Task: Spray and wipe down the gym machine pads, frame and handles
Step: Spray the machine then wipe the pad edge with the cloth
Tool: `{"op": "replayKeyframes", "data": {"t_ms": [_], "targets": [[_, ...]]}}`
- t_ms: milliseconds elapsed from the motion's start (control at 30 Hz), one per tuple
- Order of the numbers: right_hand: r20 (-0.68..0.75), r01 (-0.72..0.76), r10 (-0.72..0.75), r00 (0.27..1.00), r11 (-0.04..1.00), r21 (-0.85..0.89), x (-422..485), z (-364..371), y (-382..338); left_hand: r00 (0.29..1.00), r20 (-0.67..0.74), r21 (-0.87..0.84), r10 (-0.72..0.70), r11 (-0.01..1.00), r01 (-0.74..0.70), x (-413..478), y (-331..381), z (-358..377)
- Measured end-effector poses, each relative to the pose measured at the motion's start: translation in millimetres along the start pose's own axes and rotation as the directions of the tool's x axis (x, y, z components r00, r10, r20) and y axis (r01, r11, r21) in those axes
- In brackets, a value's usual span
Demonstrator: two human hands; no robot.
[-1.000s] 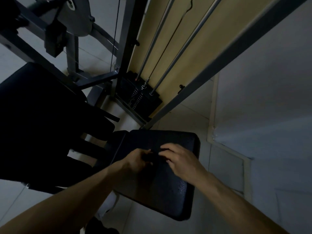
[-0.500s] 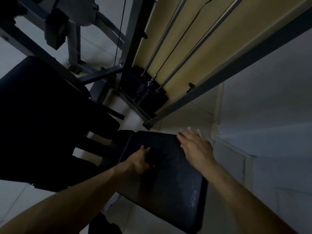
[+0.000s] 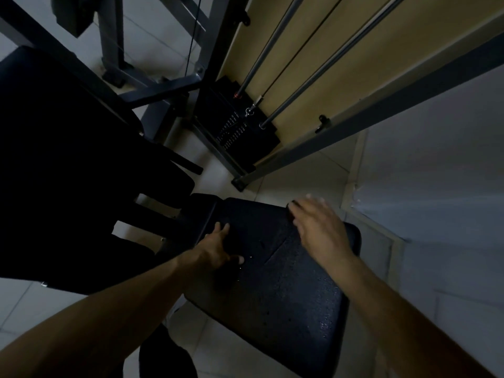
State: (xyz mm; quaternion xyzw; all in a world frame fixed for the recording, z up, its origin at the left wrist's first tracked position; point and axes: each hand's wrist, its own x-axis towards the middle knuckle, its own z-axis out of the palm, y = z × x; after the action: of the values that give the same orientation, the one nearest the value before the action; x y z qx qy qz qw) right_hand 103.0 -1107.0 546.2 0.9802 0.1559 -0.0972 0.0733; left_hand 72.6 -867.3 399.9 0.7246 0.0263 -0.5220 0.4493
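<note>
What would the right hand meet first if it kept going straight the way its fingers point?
Probably nothing on the pad: the right hand already reaches the seat pad's far edge. Beyond looks like bare floor tile, then the frame foot; depth is unclear.

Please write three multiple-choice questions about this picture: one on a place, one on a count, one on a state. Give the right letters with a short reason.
1. Where is the right hand?
A. on the far right part of the seat pad
B. on the floor
C. on the weight stack

2. How many shiny guide rods go down into the weight stack?
A. one
B. two
C. four

3. How does the seat pad look?
A. dry
B. dotted with droplets
C. torn open

Answers: 1 A, the palm lies there; 2 B, two rods flank the cable; 3 B, small drops glint.
</note>
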Motion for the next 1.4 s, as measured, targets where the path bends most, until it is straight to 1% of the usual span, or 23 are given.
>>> {"op": "replayKeyframes", "data": {"t_ms": [67,100,133,200,267,300,367,467,533,567,600,667,733,800,867,933,1000,1033,1100,1167,1233,1300,1400], "targets": [[0.001,-0.082,0.082,0.997,0.997,-0.001,9.1,8.0,-7.7,1.0,0.02,-0.02,0.02,1.0,-0.02,0.8,-4.4,0.3],[-0.005,-0.064,0.064,0.998,0.998,-0.014,3.0,12.8,-19.0,0.999,0.024,-0.017,0.027,1.0,-0.026,1.5,-6.5,0.5],[0.012,-0.004,0.005,1.0,1.0,-0.013,-10.0,18.1,-34.4,0.999,0.021,-0.009,0.035,0.999,-0.034,2.8,-8.2,1.7],[0.113,0.199,-0.199,0.973,0.98,0.018,-46.7,31.2,-68.3,1.0,0.009,-0.01,0.029,1.0,-0.029,4.6,-10.3,3.5],[0.222,0.373,-0.39,0.894,0.921,0.116,-74.5,39.1,-87.7,1.0,0.021,-0.001,0.015,1.0,-0.015,6.1,-14.3,3.0],[0.234,0.415,-0.435,0.869,0.9,0.133,-75.5,38.3,-85.5,0.999,0.032,0.008,0.017,1.0,-0.017,5.8,-16.6,2.7],[0.182,0.379,-0.386,0.904,0.923,0.074,-51.3,33.4,-66.4,0.999,0.036,0.017,0.027,0.999,-0.028,2.9,-19.7,1.0],[0.036,0.098,-0.098,0.995,0.995,-0.006,7.0,27.6,-27.9,0.998,0.037,0.042,0.049,0.998,-0.051,4.0,-25.9,-0.8],[0.018,-0.05,0.05,0.999,0.999,-0.009,27.2,28.8,-26.1,0.998,0.032,0.061,0.06,0.996,-0.061,8.2,-31.8,-0.8],[0.011,-0.061,0.061,0.998,0.998,-0.013,26.3,32.2,-36.1,0.998,0.027,0.061,0.052,0.997,-0.053,10.0,-34.9,-0.7],[0.021,-0.023,0.023,1.0,1.0,-0.004,17.7,39.4,-50.7,0.999,0.013,0.071,0.045,0.996,-0.046,12.8,-37.6,-0.9],[0.114,0.157,-0.159,0.981,0.987,0.034,-16.6,54.6,-87.6,0.999,-0.012,0.117,0.048,0.992,-0.047,14.9,-39.8,-1.2],[0.202,0.342,-0.363,0.91,0.931,0.128,-48.9,67.0,-113.3,0.995,-0.01,0.213,0.101,0.972,-0.096,13.0,-36.5,-2.9],[0.2,0.392,-0.424,0.883,0.902,0.181,-42.6,71.2,-108.3,0.991,0.011,0.256,0.137,0.957,-0.135,7.5,-35.3,-5.9],[0.148,0.303,-0.313,0.938,0.949,0.082,-7.9,71.9,-87.6,0.992,0.015,0.216,0.127,0.968,-0.128,4.0,-38.3,-7.4],[0.079,0.121,-0.121,0.989,0.993,0.012,32.6,72.4,-65.6,0.996,0.005,0.156,0.084,0.984,-0.084,3.7,-47.0,-5.6],[0.058,-0.032,0.032,0.998,0.999,0.006,54.4,73.3,-66.2,0.998,-0.008,0.127,0.066,0.99,-0.065,2.7,-55.7,-2.9],[0.071,-0.052,0.051,0.996,0.999,0.011,54.2,75.5,-76.4,0.997,-0.015,0.135,0.074,0.988,-0.071,1.3,-57.9,-3.6],[0.164,0.047,-0.054,0.985,0.998,0.042,30.7,83.3,-105.7,0.993,-0.039,0.151,0.112,0.983,-0.105,3.0,-62.8,-1.4],[0.273,0.222,-0.256,0.927,0.963,0.15,-2.3,91.3,-133.3,0.991,-0.024,0.16,0.134,0.979,-0.129,3.7,-64.1,-1.2],[0.293,0.333,-0.396,0.87,0.911,0.244,-9.6,96.4,-135.7,0.993,0.003,0.123,0.119,0.985,-0.119,3.6,-66.4,-0.4],[0.252,0.313,-0.356,0.9,0.93,0.195,14.1,102.0,-121.7,0.995,0.023,0.017,0.097,0.995,-0.097,-0.5,-68.9,-0.8],[0.139,0.118,-0.126,0.982,0.991,0.064,70.1,108.5,-98.3,0.994,0.031,-0.042,0.106,0.994,-0.104,-0.6,-75.7,0.3]]}}
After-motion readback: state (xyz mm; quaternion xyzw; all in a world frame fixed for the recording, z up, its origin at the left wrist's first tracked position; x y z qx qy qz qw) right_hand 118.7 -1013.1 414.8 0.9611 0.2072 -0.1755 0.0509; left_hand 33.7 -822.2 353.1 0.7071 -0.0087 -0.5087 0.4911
